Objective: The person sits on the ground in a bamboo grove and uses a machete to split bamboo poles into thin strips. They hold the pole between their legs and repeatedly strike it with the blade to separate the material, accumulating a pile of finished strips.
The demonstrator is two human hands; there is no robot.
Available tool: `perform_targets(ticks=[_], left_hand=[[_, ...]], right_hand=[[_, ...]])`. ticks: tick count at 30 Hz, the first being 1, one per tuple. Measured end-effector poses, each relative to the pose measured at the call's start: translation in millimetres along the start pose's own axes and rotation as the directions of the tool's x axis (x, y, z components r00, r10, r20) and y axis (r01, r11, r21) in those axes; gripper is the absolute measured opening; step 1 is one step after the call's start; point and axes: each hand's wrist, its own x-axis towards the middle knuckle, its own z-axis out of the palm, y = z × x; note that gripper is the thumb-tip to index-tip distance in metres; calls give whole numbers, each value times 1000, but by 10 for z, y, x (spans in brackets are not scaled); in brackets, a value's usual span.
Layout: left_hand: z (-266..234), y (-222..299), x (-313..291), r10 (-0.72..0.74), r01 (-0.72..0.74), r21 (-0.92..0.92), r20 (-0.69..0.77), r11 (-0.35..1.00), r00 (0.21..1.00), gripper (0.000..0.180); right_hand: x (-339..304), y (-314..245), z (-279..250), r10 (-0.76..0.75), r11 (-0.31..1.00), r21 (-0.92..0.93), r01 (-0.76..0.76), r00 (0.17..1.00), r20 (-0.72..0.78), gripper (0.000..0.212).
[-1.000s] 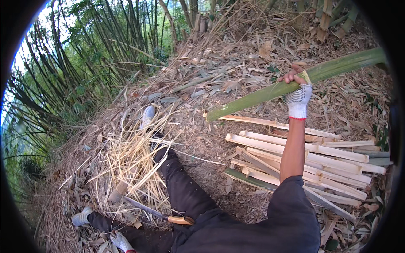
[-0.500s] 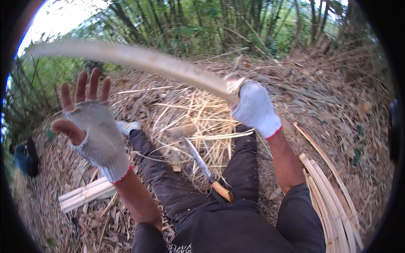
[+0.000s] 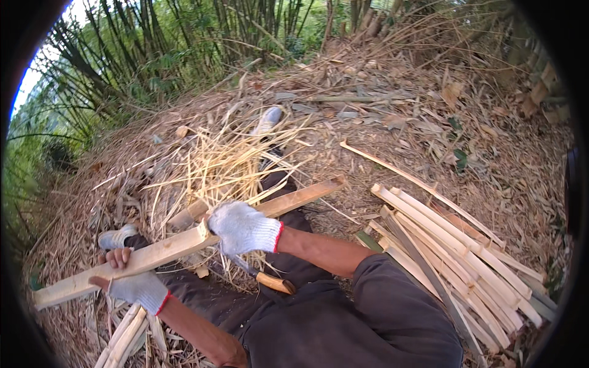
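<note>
A long pale bamboo strip slants across in front of me, its left end lower and nearer. My left hand, in a whitish glove with bare fingertips, is closed around its left part, thumb on the near side. Around its middle, beside a raised node, my right hand is closed in a white glove with a red cuff edge; most of its fingers are hidden. The browner far end sticks out beyond that hand. Below, by my lap, lies a knife with a wooden handle, its blade partly covered by my right hand.
Thin bamboo shavings lie heaped between my legs, beside a short wooden block. Many split bamboo strips are stacked at my right. More strips lie at lower left. Bamboo stems stand behind the leaf-littered ground.
The bamboo strip has come down from its raised, swinging position. My left hand, open and empty before, has closed on it. My right hand has moved down and left, still holding it. The view has turned right.
</note>
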Motion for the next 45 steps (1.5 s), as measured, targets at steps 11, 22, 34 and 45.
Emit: perform_targets(ticks=[11, 22, 34, 45], left_hand=[[636, 635, 56, 63, -57, -28, 306, 998, 950, 46], [730, 1754, -39, 366, -399, 12, 373, 917, 853, 43], [769, 2429, -555, 558, -670, 221, 405, 709, 724, 53], [1022, 1970, -376, 744, -742, 474, 236, 474, 625, 55]], right_hand=[[-2108, 1918, -70, 724, 623, -165, -765, 643, -249, 45], [-2538, 2145, 662, 822, 554, -295, -778, 568, 47, 24], [-1091, 1666, 342, 524, 778, -152, -610, 763, -378, 16], [-1054, -272, 1624, 368, 918, -88, -388, 745, 556, 66]])
